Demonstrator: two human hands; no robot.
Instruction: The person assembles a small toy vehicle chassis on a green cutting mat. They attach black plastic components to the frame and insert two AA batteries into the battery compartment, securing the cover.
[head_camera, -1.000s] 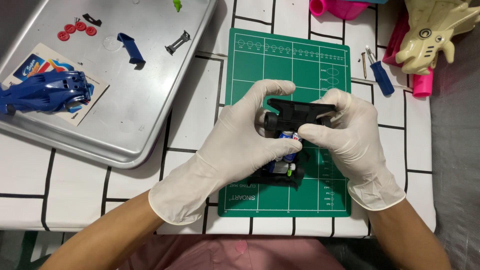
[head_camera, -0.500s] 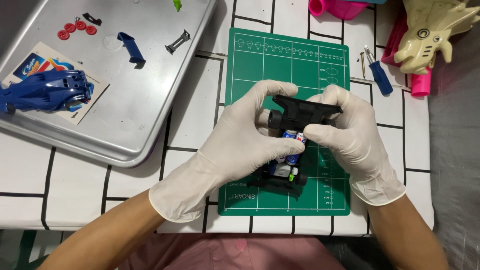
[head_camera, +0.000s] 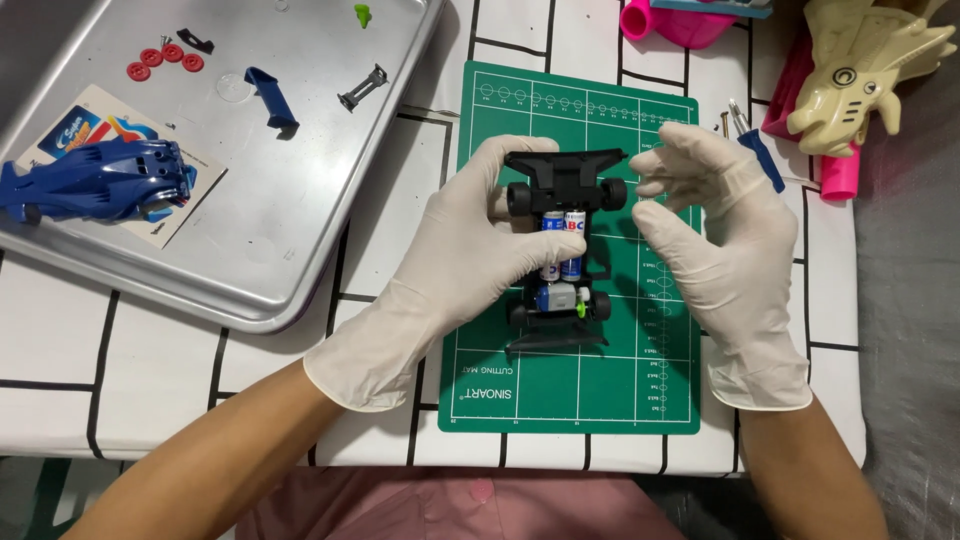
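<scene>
Black chassis — green mat

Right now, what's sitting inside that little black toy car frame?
Inside the black car frame sit two batteries side by side and a small silver motor. The left hand covers its left edge.

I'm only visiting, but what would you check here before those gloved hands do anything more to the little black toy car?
1. Car held steady: ok. The left hand grips the black toy car chassis over the green cutting mat.
2. Right hand free: ok. The right hand is open beside the front wheel, holding nothing.
3. Batteries seated: ok. Two batteries lie side by side in the chassis.
4. Motor fixed in place: cannot tell. The motor shows at the rear, but its fastening is hidden.
5. Screwdriver within reach: ok. The blue-handled screwdriver lies just past the right hand.
6. Body shell ready: ok. The blue car body rests on the metal tray.
</scene>
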